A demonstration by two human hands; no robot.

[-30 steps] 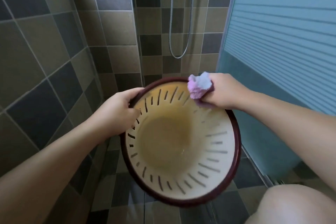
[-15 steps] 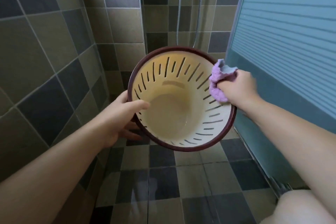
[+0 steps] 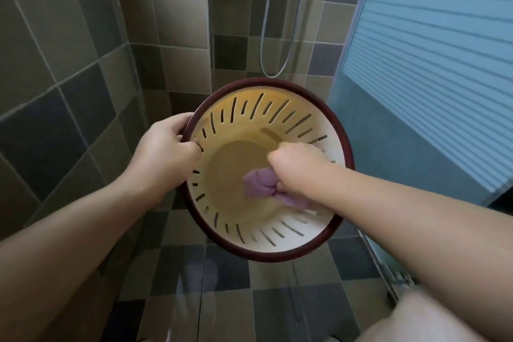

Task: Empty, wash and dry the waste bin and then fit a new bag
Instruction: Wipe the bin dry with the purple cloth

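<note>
- Since half a second ago the right hand point(image 3: 298, 162) has gone from the bin's right rim down inside it, taking the purple cloth point(image 3: 262, 183) along; bin also sits lower and tipped more toward the camera.
- Waste bin point(image 3: 277, 119): cream slotted inside, dark red rim, held off the shower floor point(image 3: 222, 294), mouth facing the camera.
- Left hand point(image 3: 166, 153) grips the bin's left rim, fingers point(image 3: 180, 122) curled over the outside, thumb tucked over the rim edge.
- Right hand is fisted round the bunched cloth, pressing it near the bottom of the bin on the near-right side.
- Step: wiping the inside dry, judging by the emptied bin; wetness can't be told.
- Next calls for sweeping the cloth round the base and slotted wall while the left hand steadies or turns the bin; bag fitting not yet begun.
</note>
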